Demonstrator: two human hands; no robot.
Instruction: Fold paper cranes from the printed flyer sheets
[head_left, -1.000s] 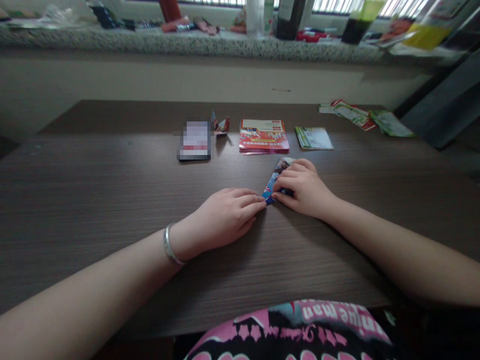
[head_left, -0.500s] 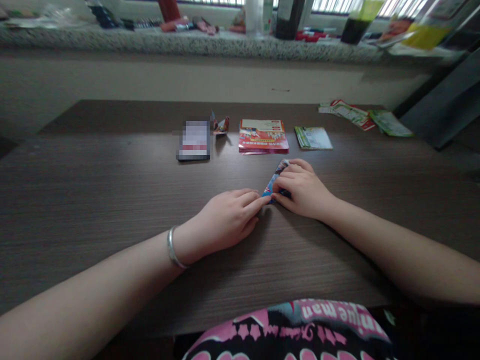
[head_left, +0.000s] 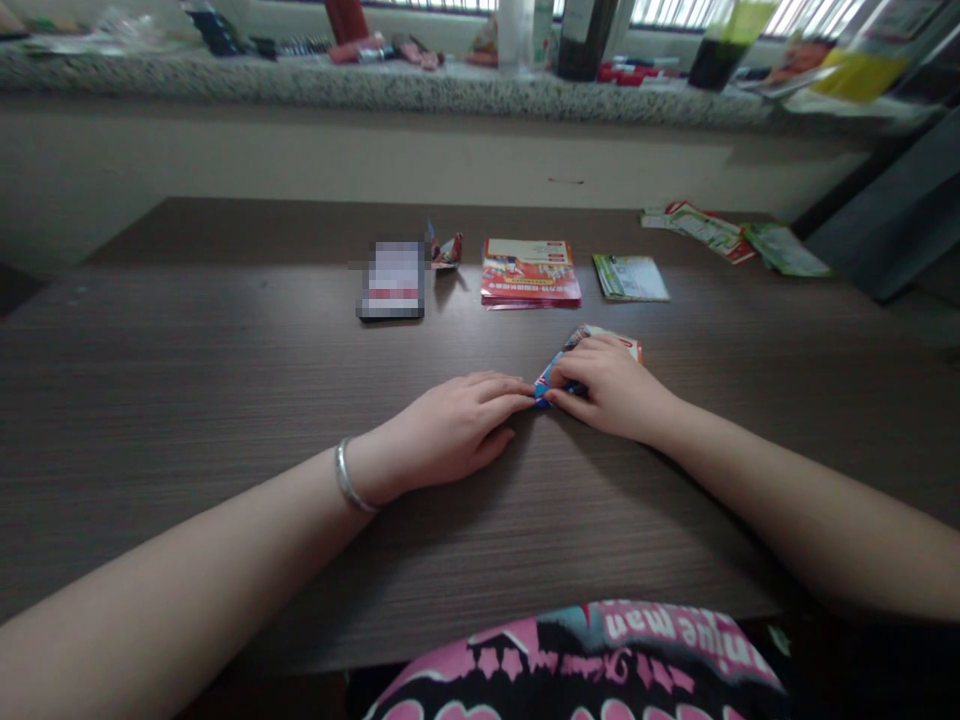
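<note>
A folded piece of printed paper [head_left: 545,386], blue with coloured pictures, lies on the table in front of me. My right hand [head_left: 600,380] rests over it with bent fingers and grips it, hiding much of it. A pale flap with a red edge shows beyond my right knuckles. My left hand [head_left: 476,420], a silver bangle on its wrist, lies with fingers stretched out, its fingertips touching the paper's lower left corner. Behind the hands stand a small folded paper figure [head_left: 448,253] and a stack of red and cream printed sheets [head_left: 531,285].
A phone-like device [head_left: 393,280] with a blurred screen lies left of the paper figure. Right of the stack are green and white papers [head_left: 631,278], with more leaflets [head_left: 784,250] at the back right. Bottles and clutter line the granite sill [head_left: 300,88] behind the table [head_left: 187,400].
The pale, red-edged flap of the paper now shows beyond my right hand, where it was not visible before. My left fingertips have shifted slightly at the paper's corner.
</note>
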